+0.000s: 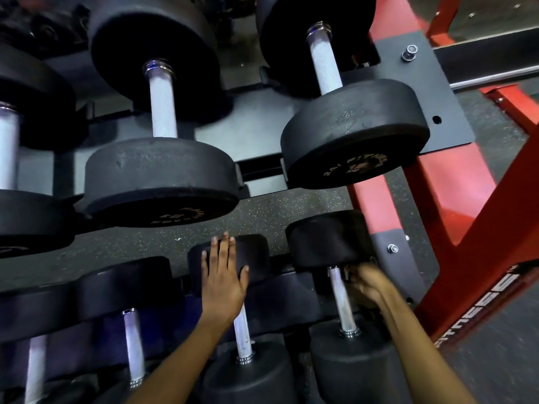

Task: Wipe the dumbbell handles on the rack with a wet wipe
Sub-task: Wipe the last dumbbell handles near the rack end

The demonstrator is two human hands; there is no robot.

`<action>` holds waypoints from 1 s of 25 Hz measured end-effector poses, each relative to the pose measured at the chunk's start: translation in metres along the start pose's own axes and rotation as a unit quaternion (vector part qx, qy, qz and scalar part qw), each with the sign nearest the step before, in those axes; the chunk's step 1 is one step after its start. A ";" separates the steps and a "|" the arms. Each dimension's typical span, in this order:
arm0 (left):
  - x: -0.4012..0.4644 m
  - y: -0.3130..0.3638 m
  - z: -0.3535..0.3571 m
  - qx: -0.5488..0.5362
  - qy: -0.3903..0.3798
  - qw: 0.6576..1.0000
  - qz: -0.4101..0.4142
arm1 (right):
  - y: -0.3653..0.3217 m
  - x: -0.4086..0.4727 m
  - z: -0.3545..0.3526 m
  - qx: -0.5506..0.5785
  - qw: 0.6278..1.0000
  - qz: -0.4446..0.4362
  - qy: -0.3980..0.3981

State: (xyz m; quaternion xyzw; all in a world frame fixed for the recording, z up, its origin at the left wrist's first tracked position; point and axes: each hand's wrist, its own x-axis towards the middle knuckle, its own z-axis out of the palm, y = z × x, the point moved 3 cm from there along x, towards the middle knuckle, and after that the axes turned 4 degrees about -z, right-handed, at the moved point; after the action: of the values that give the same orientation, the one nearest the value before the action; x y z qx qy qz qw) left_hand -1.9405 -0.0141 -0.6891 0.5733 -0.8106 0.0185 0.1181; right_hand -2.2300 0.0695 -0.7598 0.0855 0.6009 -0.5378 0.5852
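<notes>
On the lower tier of the rack (414, 275), my left hand (224, 275) lies flat, fingers straight, on the far head of a black dumbbell whose steel handle (242, 333) shows below my wrist. My right hand (366, 284) is blurred, its fingers curled just right of the rightmost lower dumbbell's handle (341, 301), near its far head. I cannot make out a wet wipe in that hand. Two larger dumbbells on the upper tier show knurled handles, one (163, 109) in the middle and one (325, 65) to the right.
A red steel frame (455, 182) stands close on the right of the rack. More dumbbells sit to the left on both tiers, with handles (132, 345) showing. Speckled rubber floor (175, 228) lies between the tiers.
</notes>
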 end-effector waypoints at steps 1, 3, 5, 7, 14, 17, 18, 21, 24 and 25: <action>0.002 0.001 0.000 0.001 0.003 1.000 -0.001 | -0.001 -0.001 0.000 0.020 1.000 0.002 -0.019; 0.003 0.002 0.000 0.002 -0.004 1.000 -0.006 | 0.003 -0.008 0.006 0.064 0.994 0.032 -0.083; 0.001 0.003 -0.001 -0.003 -0.013 1.000 -0.011 | 0.008 -0.007 0.008 0.050 0.996 0.027 -0.071; 0.000 0.003 -0.002 -0.004 -0.016 1.000 -0.010 | 0.013 0.002 0.001 0.023 1.000 -0.018 0.006; 0.001 0.003 -0.004 -0.004 -0.021 1.000 -0.009 | 0.010 -0.013 0.002 -0.125 0.962 -0.142 0.198; 0.001 0.004 -0.004 -0.005 -0.027 1.000 -0.006 | 0.027 -0.047 0.033 -0.245 0.892 -0.222 0.310; 0.001 0.004 -0.005 -0.004 -0.029 1.000 -0.004 | 0.041 -0.052 0.047 -0.270 0.890 -0.235 0.282; 0.001 0.002 -0.008 0.001 -0.032 0.999 0.030 | 0.039 -0.037 0.054 -0.365 0.863 -0.271 0.219; 0.009 -0.008 -0.010 0.019 -0.036 0.989 0.140 | 0.017 -0.026 0.045 -0.369 0.895 -0.219 0.123; 0.013 -0.011 -0.010 0.021 -0.038 0.982 0.181 | 0.020 -0.031 0.047 -0.353 0.896 -0.230 0.142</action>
State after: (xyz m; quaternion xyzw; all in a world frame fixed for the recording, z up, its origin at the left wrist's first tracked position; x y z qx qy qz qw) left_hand -1.9329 -0.0286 -0.6779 0.4194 -0.9044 0.0350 0.0703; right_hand -2.1772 0.0587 -0.7337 -0.1919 0.8310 -0.3921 0.3449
